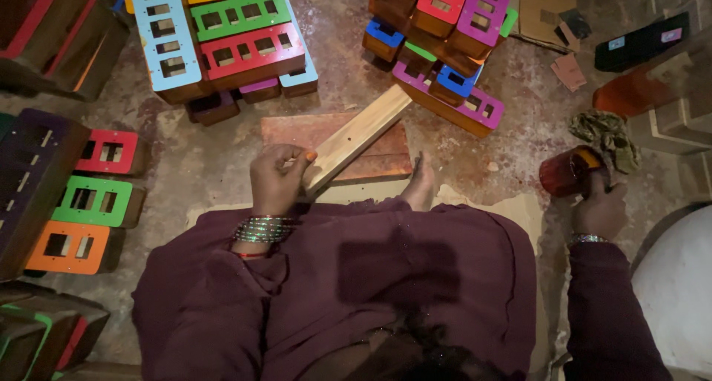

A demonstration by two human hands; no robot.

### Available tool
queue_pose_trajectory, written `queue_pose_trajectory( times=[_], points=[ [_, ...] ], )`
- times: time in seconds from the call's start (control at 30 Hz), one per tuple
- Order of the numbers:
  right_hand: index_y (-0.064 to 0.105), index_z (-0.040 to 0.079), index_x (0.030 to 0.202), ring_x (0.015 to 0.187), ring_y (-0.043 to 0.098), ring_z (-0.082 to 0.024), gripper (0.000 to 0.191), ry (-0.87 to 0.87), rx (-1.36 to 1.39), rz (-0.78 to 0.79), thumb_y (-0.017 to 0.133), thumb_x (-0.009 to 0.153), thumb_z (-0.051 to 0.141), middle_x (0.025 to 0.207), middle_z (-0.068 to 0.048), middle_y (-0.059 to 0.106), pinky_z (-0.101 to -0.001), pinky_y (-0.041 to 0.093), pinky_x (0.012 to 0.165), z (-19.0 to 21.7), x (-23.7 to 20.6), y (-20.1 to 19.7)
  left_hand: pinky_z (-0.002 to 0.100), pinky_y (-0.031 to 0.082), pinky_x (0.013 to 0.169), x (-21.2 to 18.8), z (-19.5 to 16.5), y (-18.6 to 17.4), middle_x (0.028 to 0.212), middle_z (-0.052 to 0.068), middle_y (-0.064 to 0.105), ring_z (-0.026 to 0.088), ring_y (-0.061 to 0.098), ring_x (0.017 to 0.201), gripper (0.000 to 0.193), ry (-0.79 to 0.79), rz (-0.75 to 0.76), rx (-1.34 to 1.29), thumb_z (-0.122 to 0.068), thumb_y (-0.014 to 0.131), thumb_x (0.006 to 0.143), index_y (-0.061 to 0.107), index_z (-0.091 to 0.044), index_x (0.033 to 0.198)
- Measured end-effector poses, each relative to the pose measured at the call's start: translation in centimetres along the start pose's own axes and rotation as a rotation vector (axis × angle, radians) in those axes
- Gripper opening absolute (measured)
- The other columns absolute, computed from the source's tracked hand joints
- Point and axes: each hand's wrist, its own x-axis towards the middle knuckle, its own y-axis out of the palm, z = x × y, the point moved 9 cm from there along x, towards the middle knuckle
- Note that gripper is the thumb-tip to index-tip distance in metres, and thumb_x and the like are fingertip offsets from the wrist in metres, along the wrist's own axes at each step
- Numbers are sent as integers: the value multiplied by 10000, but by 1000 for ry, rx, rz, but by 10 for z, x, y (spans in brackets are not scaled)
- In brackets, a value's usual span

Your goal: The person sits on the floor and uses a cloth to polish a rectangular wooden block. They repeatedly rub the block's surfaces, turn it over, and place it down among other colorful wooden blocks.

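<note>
Person sitting on the floor point(222, 158) here, working with painted wooden blocks. Left hand point(276, 179) has its grip wrapped tight around the near end of a bare plank point(356, 138), which slants up and away across a flat reddish board point(297, 130). Right hand point(599, 209) is off to the side, closed around a red jar point(565, 172), next to a crumpled rag point(610, 138). Might be paint in the jar, but it's too dark to tell.

Progress-wise: lots already coloured. There's a stack of painted blocks point(222, 36) up top left, another pile point(445, 40) top right, and a few loose blocks point(93, 203) on the left. The plank in hand is plain wood, no colour on it yet, so that one's left to do.
</note>
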Motion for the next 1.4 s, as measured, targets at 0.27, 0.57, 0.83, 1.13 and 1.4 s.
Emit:
queue_pose_trajectory(
  times=[0.27,0.57,0.83,1.13,1.4],
  points=[
    [674,161,1280,854,612,-464,287,-10,72,-3,613,1008,90,1081,-242,556,-560,490,708,-1,1,-6,332,563,661,-1,26,12,822,96,771,173,733,693,201,-191,91,36,-210,697,980,762,-33,911],
    [653,147,1332,819,620,-435,344,14,38,-62,619,1003,53,1003,-232,603,-520,480,656,-18,5,-7,359,563,691,-1,2,-1,832,121,762,250,721,728,119,15,3,246,-185,834,819,809,-72,845],
    [657,133,1212,828,630,-430,177,-7,-3,-41,628,1037,120,1025,-218,622,-532,480,664,-13,1,-6,322,554,624,3,4,-8,777,97,755,186,710,649,244,-106,-57,151,-233,911,735,772,-36,778],
    [635,116,1258,738,619,-423,234,35,11,-37,648,1031,168,1001,-208,625,-525,464,578,-12,4,-8,300,543,602,-3,33,13,800,113,769,178,715,633,161,-198,94,51,-201,803,852,806,-54,918],
    [634,117,1158,778,637,-410,113,84,32,-11,633,1048,142,970,-197,624,-516,499,646,-14,0,-10,337,568,652,-2,23,7,833,102,782,215,746,678,147,-169,80,226,-224,858,788,835,-109,876]
  ],
)
